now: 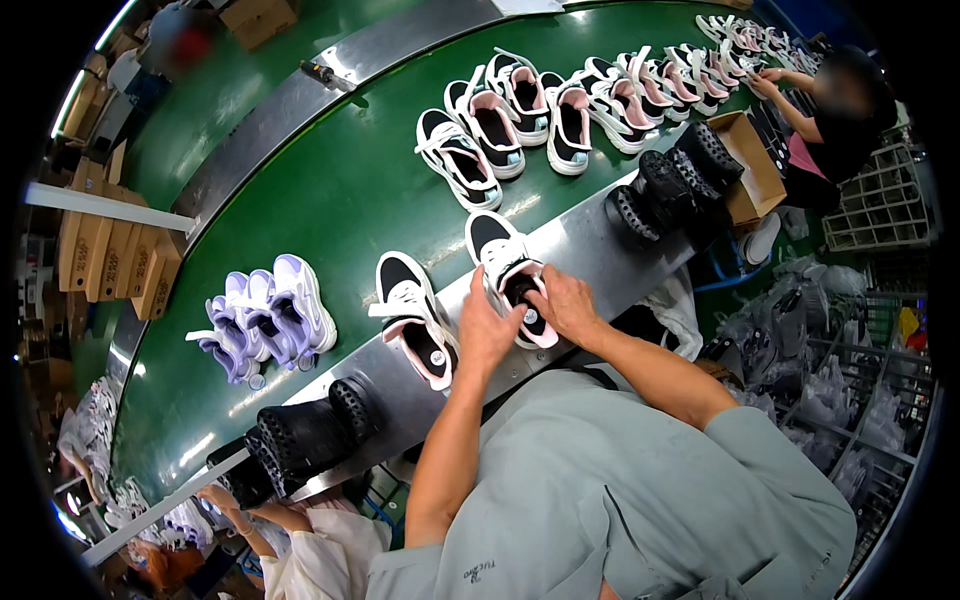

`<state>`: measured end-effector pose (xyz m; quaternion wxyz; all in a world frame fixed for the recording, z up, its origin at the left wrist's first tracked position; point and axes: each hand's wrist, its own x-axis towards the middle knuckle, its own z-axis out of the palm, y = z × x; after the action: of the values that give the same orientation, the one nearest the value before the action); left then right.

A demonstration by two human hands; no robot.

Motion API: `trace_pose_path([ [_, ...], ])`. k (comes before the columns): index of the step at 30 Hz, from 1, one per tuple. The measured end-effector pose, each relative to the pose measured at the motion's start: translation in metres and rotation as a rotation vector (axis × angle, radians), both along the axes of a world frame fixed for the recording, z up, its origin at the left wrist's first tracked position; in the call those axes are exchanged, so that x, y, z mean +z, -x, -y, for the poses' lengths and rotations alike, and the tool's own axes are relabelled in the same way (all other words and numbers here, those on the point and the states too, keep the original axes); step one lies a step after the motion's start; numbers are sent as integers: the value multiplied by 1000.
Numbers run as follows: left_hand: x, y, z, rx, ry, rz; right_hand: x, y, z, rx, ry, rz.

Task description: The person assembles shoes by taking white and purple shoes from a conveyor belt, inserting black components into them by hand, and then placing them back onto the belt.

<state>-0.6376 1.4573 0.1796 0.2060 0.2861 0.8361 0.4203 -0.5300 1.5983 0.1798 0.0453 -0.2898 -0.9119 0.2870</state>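
Observation:
A white-and-black sneaker [492,238] with a pink lining lies on the steel ledge in front of me, its toe over the green belt. My left hand [487,328] grips its left side, with the thumb at the shoe's opening. On the other side, my right hand [567,306] holds the collar, and some of its fingers reach into the opening and are partly hidden. A round pale sticker shows on the insole. Just left of my hands rests a matching sneaker [403,275], untouched, with a similar sticker inside.
Across the green belt [370,170] stand several similar sneakers [500,125]. Purple-and-white sneakers [270,312] cluster at the left. Black studded objects [310,430] sit on the ledge at left, and others [665,190] at right by an open cardboard box [745,165]. Co-workers are at both ends.

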Motion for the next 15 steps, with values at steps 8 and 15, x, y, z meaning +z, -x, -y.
trace_pose_path([
  [8, -15, -22, -38, 237, 419, -47, -31, 16, -9, -68, 30, 105],
  [15, 49, -60, 16, 151, 221, -386, -47, 2, -14, 160, -81, -33],
])
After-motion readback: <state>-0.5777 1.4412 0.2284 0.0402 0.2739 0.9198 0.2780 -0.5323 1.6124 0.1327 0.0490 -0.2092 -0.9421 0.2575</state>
